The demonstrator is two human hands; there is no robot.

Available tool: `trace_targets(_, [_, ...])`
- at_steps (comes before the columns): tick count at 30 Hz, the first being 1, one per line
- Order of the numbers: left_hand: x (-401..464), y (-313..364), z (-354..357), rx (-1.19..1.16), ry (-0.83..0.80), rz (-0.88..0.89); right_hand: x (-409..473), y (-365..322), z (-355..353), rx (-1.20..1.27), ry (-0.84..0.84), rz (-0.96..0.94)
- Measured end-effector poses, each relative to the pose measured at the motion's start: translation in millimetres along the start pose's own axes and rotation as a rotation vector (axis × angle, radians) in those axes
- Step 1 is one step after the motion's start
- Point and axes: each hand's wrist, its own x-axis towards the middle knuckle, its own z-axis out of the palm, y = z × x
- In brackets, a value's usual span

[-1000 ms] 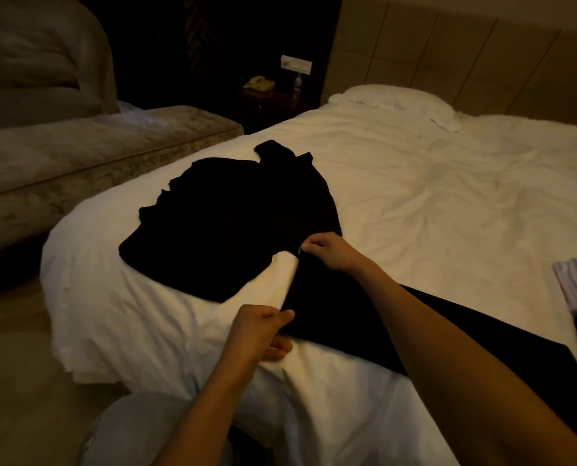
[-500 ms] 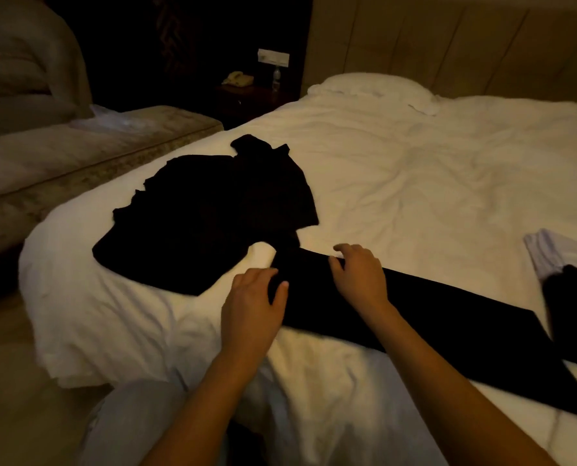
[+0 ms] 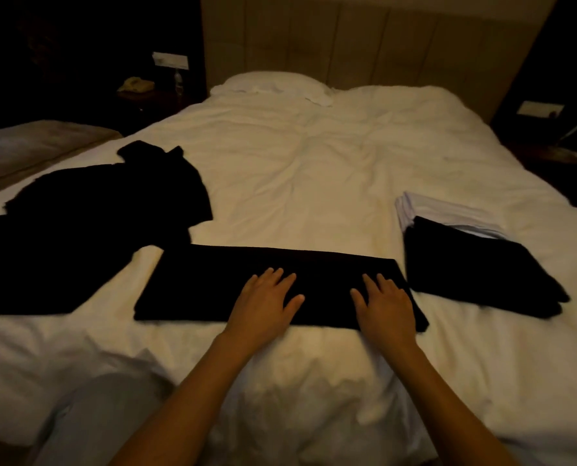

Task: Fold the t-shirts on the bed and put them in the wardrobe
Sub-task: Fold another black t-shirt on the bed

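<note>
A black t-shirt [image 3: 213, 284], folded into a long narrow strip, lies across the near part of the white bed [image 3: 314, 183]. My left hand [image 3: 263, 297] rests flat on the strip's middle with fingers spread. My right hand [image 3: 386, 306] lies flat near the strip's right end, fingers apart. To the left an unfolded black t-shirt [image 3: 88, 230] is spread loosely on the bed. At the right a folded black t-shirt [image 3: 475, 270] sits on a folded white one [image 3: 448, 213].
A white pillow [image 3: 270, 85] lies by the padded headboard [image 3: 364, 38]. A dark nightstand [image 3: 152, 99] with a telephone [image 3: 135, 85] and a small bottle stands at the far left. A second bed [image 3: 28, 142] is at the left edge.
Both hands let go of the strip's left end and slid right along it; they now lie flat on its middle and right end. The view has swung to the right.
</note>
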Motion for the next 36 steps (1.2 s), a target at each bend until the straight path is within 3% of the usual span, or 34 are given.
trace_targets(4, [11,15,12,0.038,-0.028,-0.015,-7,27,-7,0.12,-0.008,0.153])
trace_targets(7, [20,23,13,-0.075,-0.017,-0.052,0,39,-12,0.269,-0.015,0.305])
trace_targets(9, [27,30,8,-0.287,-0.031,-0.097,10,46,-17,0.437,-0.083,0.374])
trace_targets(13, [45,39,5,-1.015,-0.024,-0.327,25,53,-26,1.038,-0.232,0.537])
trace_targets(15, [49,35,12,-1.259,-0.009,-0.442,27,52,-31,1.261,-0.276,0.602])
trace_targets(20, [48,35,23,-1.309,0.008,-0.509,28,25,-64,1.613,-0.295,0.499])
trace_targets(28, [39,40,1,-1.469,0.02,-0.467,36,-64,-117,1.532,-0.288,0.226])
trace_targets(32, [28,20,-22,-1.67,0.146,-0.423,44,-113,-125,1.433,-0.307,0.168])
trace_targets(36, [5,-17,-43,-1.728,0.219,-0.39,48,-162,-120,1.297,-0.369,0.124])
